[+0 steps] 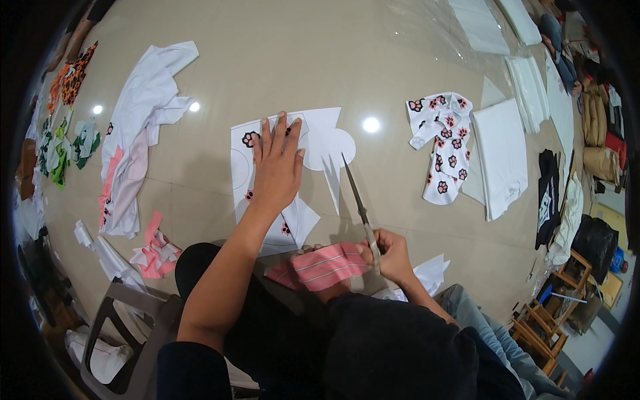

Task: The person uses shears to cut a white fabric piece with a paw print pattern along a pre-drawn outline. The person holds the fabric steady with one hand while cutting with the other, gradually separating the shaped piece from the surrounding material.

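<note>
My left hand (pixel 275 163) lies flat on a white sheet with drawn lines and paw prints (pixel 241 180), its fingers stretched out. I cannot tell whether this sheet is paper or fabric. A white piece with a rounded end (pixel 341 143) and a narrow point sticks out beside it. My right hand (pixel 393 259) grips a pair of long scissors (pixel 360 203), whose blades look closed and point away from me, their tip near the rounded piece. Pink striped fabric (pixel 327 265) lies close to my body, left of the right hand.
White and pink fabric (pixel 143 120) lies to the left, with pink scraps (pixel 160 253) nearer. At the right are paw-print cloth pieces (pixel 443 147) and folded white fabric (pixel 500 153). A grey plastic chair (pixel 127 333) stands lower left, wooden stools (pixel 543 327) lower right.
</note>
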The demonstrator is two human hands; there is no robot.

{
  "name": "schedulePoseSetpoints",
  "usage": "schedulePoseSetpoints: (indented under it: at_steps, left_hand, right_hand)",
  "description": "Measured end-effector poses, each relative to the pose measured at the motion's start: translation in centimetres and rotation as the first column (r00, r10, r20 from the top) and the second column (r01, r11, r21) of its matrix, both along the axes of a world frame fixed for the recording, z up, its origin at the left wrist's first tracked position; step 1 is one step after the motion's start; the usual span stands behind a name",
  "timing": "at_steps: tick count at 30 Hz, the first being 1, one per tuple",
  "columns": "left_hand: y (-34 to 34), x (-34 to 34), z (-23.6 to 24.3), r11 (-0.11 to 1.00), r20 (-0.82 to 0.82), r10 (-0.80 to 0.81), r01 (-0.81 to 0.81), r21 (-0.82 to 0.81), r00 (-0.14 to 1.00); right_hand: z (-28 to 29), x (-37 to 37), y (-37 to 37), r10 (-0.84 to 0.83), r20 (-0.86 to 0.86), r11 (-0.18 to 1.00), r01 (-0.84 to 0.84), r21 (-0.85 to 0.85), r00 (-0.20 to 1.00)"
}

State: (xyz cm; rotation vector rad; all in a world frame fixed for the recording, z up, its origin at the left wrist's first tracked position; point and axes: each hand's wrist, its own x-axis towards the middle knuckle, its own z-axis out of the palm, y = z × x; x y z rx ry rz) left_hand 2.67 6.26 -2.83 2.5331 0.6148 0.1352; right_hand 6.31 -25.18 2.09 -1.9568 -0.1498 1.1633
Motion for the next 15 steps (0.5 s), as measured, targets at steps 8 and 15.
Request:
schedulePoseSetpoints:
  at_steps: [8,15]
  left_hand:
    - [0.8,-0.1,0.0,0.996,0.159,0.08,-0.073,-0.051,0.984]
    - [0.7,-0.1,-0.5,0.992,0.201,0.124,-0.127,0.001,0.972]
  right_hand:
    - [0.2,3.6,6.9,-0.076,-0.36,0.985,0.126,0.117,0.93]
    - [-0.5,3.2,7.0,-0.067,-0.389,0.985,0.122,0.119,0.919]
